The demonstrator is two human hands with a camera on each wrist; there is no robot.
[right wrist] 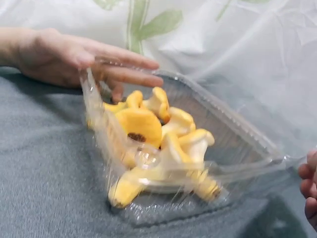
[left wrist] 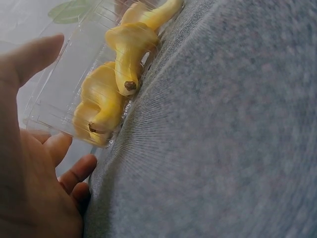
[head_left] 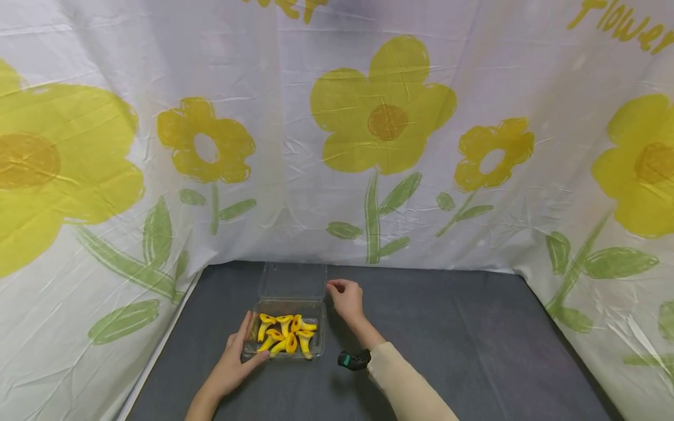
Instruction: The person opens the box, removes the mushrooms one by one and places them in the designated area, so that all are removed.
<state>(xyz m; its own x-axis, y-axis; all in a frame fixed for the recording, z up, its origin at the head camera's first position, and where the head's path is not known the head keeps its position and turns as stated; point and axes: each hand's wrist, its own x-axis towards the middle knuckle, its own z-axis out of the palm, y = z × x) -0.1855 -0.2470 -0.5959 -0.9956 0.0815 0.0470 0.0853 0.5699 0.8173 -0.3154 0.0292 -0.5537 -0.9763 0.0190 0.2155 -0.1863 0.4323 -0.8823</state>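
A clear plastic clamshell box [head_left: 320,345] stands on the grey cloth, holding several yellow mushrooms [head_left: 285,337]. Its hinged lid [head_left: 293,280] is raised and leans back toward the curtain. At the box's left front corner rests my left hand [head_left: 231,359], with the fingers straight along the left side and the thumb at the front rim. The left wrist view shows the thumb and fingers beside the box wall. My right hand [head_left: 347,301] pinches the lid's right edge with thumb and fingertip. Only curled fingers [right wrist: 308,186] of it appear at the right wrist view's edge.
Grey cloth [head_left: 447,351] covers the table. A white curtain [head_left: 284,204] printed with yellow flowers hangs along the back and both sides. A black band with a small device [head_left: 354,359] is on the right wrist.
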